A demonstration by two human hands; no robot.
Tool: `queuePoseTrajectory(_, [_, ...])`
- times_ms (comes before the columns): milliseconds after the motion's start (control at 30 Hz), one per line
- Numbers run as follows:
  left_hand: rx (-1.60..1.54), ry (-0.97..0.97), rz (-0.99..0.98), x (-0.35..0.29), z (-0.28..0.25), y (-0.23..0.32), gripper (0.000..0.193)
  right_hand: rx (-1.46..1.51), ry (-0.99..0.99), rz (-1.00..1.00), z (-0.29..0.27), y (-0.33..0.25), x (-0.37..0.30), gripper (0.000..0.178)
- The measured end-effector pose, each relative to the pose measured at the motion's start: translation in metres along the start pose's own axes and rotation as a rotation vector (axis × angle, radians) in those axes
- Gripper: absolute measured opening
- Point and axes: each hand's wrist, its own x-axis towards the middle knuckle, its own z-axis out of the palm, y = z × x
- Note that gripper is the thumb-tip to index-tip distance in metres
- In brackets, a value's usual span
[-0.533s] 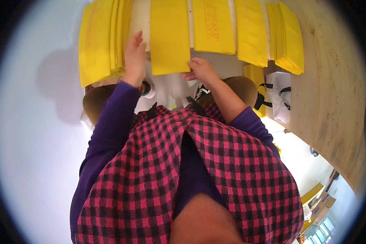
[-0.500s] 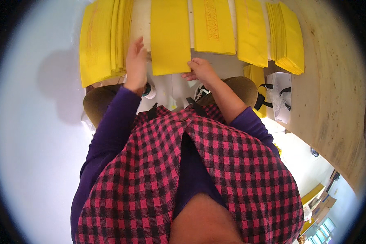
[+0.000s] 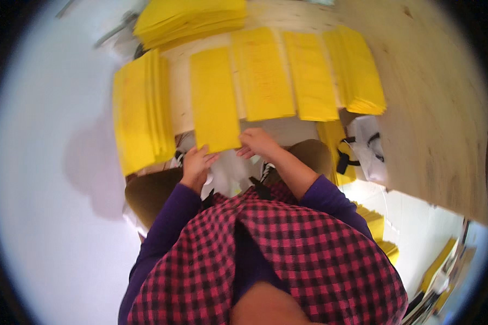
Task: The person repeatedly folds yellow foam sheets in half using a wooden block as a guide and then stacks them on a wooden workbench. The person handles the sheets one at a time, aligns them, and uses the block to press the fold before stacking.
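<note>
A flat yellow folded cloth piece (image 3: 216,103) lies on the table's near part, its lower end reaching past the edge toward me. My left hand (image 3: 197,165) is at its lower left corner, thumb on top and fingers under the edge. At the lower right corner, my right hand (image 3: 257,143) pinches the side edge between thumb and curled fingers. Right of this piece lies another yellow folded piece (image 3: 263,76) with faint reddish printing, and beyond it one more yellow piece (image 3: 310,76).
A fanned yellow stack (image 3: 138,111) stands at the left, another yellow stack (image 3: 358,70) at the right. Farther back is a larger yellow pile (image 3: 192,19). A bare wooden board (image 3: 428,108) extends rightward. A white bag with black straps (image 3: 367,149) hangs below its edge.
My left hand has come down from beside the cloth to its lower left corner. My right hand stays at the right edge. The view has shifted, showing the pile at the back.
</note>
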Motion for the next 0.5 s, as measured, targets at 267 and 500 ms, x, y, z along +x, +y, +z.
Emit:
queuePoseTrajectory(267, [0.058,0.058,0.001,0.0,-0.003,0.003,0.023,-0.087,0.791,-0.518,-0.143,-0.04,-0.083,0.018])
queuePoseTrajectory(500, [0.165,-0.052,0.182,-0.015,-0.015,0.001,0.027,-0.532,1.501,-0.494,-0.329,-0.027,-0.12,0.022])
